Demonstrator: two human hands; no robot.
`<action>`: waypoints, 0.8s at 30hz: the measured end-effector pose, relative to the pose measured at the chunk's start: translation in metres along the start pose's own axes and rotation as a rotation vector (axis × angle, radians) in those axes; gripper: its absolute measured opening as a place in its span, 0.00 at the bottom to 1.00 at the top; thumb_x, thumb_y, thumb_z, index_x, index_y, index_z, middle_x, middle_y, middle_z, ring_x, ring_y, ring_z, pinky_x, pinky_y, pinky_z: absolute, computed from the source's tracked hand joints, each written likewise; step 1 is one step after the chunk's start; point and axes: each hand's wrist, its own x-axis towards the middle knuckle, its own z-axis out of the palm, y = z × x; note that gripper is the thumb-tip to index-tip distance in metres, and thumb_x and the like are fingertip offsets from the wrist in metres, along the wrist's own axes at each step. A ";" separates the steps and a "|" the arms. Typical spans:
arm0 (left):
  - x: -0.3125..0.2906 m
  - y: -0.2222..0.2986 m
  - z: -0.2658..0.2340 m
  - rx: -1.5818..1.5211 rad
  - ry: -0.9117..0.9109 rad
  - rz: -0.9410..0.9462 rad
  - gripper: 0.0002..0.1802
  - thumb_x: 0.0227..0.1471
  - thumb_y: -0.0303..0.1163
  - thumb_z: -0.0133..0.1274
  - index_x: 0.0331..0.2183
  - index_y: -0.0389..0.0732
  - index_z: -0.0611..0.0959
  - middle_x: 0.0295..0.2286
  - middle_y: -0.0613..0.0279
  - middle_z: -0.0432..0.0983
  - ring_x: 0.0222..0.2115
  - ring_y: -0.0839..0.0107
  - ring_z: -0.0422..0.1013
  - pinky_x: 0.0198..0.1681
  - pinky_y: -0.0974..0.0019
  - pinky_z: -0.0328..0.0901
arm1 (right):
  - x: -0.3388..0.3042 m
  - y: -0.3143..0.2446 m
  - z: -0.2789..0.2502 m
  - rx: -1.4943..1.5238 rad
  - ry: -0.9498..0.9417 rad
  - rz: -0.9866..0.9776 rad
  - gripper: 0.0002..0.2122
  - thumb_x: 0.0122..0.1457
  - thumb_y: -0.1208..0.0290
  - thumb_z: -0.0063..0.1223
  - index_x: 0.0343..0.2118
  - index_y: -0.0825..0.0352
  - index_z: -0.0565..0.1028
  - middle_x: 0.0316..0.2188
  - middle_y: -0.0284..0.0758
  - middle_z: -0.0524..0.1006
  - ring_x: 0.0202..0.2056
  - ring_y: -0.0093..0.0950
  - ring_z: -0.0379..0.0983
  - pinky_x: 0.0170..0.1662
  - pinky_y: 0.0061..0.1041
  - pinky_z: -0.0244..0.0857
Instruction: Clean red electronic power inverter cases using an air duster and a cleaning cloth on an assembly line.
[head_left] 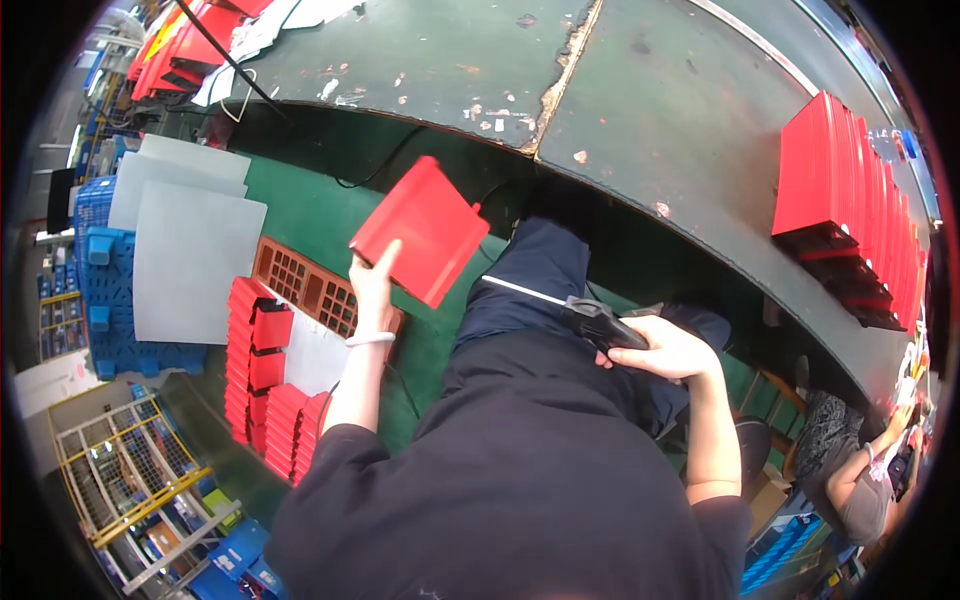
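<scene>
My left hand (pixel 374 290) grips a red plastic panel (pixel 425 235) by its lower left edge, thumb lying on its broad face. The panel is tilted in the air over the green floor, left of my knees. In front of my lap, my right hand (pixel 660 348) is wrapped round a black-handled tool (pixel 592 322). Its long, thin, pale shaft points left toward the panel without touching it. Below my left forearm stand stacks of similar red pieces (pixel 285 425). The exact kind of tool is not clear.
A dark green worktable (pixel 440 70) with chipped edges runs ahead of me. At its right end stands a row of red plastic pieces (pixel 830 190). Brown perforated blocks (pixel 310 285), pale sheets (pixel 190 265) and blue pallets (pixel 110 300) are at left. Another person (pixel 865 480) sits at far right.
</scene>
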 end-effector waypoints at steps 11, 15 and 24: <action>-0.012 0.071 0.017 1.109 -0.647 1.166 0.26 0.29 0.27 0.63 0.38 0.34 0.78 0.41 0.52 0.77 0.44 0.54 0.72 0.48 0.58 0.66 | 0.008 0.003 -0.025 -0.045 0.217 0.190 0.09 0.56 0.68 0.51 0.30 0.70 0.73 0.25 0.33 0.77 0.28 0.20 0.73 0.36 0.22 0.67; -0.006 0.072 0.020 1.105 -0.666 1.163 0.27 0.28 0.24 0.62 0.38 0.35 0.78 0.43 0.53 0.76 0.46 0.55 0.71 0.50 0.58 0.65 | 0.002 -0.022 -0.012 -0.148 0.020 0.102 0.10 0.55 0.67 0.52 0.28 0.70 0.73 0.25 0.34 0.78 0.29 0.21 0.74 0.36 0.24 0.67; -0.004 0.075 0.014 1.254 -0.884 1.217 0.23 0.31 0.19 0.57 0.38 0.36 0.77 0.46 0.55 0.74 0.49 0.55 0.68 0.52 0.56 0.62 | 0.015 -0.018 -0.014 -0.041 0.091 0.115 0.08 0.54 0.69 0.52 0.27 0.70 0.73 0.23 0.32 0.77 0.26 0.19 0.73 0.34 0.22 0.67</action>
